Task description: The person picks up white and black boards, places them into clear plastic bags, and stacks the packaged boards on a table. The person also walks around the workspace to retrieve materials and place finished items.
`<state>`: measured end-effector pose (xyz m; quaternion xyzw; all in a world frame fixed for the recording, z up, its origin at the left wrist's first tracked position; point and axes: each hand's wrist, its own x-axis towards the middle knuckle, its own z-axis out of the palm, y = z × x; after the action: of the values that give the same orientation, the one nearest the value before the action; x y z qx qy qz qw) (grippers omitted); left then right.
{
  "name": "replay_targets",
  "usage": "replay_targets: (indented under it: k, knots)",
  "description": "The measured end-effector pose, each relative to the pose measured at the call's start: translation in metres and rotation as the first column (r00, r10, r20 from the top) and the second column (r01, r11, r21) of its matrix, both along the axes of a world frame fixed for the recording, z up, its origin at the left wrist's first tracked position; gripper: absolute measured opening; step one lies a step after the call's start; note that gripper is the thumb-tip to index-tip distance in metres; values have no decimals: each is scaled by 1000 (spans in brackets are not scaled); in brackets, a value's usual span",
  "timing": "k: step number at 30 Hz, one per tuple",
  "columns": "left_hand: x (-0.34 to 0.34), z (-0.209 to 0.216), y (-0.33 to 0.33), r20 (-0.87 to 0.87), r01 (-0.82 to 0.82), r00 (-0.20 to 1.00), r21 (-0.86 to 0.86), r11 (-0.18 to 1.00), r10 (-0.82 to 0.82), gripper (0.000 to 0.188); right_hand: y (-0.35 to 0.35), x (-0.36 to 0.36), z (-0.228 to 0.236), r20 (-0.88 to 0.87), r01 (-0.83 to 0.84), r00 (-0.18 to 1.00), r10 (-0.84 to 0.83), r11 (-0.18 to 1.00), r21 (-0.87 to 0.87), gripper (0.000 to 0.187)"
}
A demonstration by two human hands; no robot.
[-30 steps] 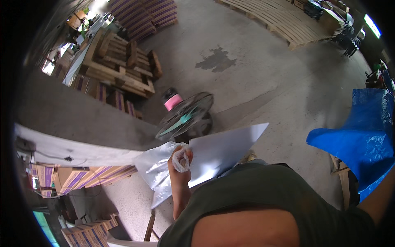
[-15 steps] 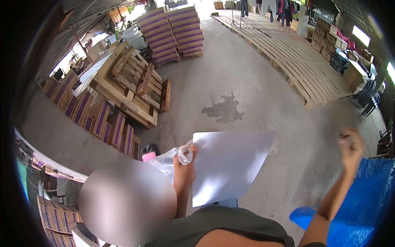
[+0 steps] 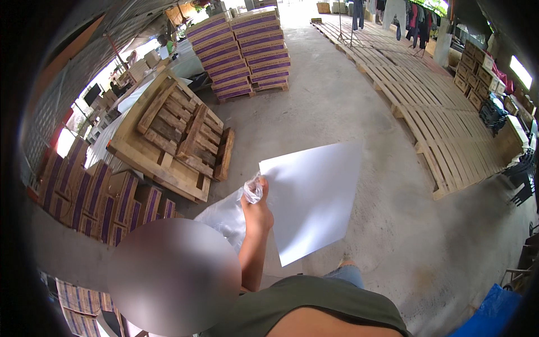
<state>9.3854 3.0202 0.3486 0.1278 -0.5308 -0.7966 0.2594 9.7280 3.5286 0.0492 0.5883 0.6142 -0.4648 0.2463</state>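
Note:
My left hand [image 3: 257, 206] is closed round the bunched end of a clear plastic bag [image 3: 220, 218] and the near-left edge of a large white sheet [image 3: 315, 199]. The bag trails down to the left of my wrist, partly covered by a blurred round patch. Flat and smooth, the sheet spreads out to the right of the hand, tilted above the concrete floor, with light patches on its lower part. Nowhere in the picture does my right hand show.
Wooden pallets [image 3: 182, 129] lean at the left, by purple-striped cartons [image 3: 120, 196]. Stacked cartons [image 3: 241, 53] stand farther ahead. A low slatted platform [image 3: 418, 106] runs along the right. A blue tarp [image 3: 491, 314] lies at the lower right.
My right hand, raised at the right before, has left the picture. The sheet has tilted and shifted upward in view with my left hand. The surroundings have shifted, and less blue tarp shows.

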Motion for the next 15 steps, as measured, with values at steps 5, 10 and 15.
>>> replay_targets:
  k: [5, 10, 15]
  knots:
    - [-162, -41, 36, -16, -51, 999, 27, 998, 52, 18, 76, -160, -48, 47, 89, 995, -91, 995, 36, 41]
    - [-338, -63, 73, -19, -260, 965, 49, 964, 261, 20, 159, -446, -65, -61, -53, 996, 61, 991, 120, 36]
    - [-476, -51, 74, 3, -506, 863, -2, 863, 506, 17, 180, -880, -3, -382, -425, 723, 576, 806, 413, 31]
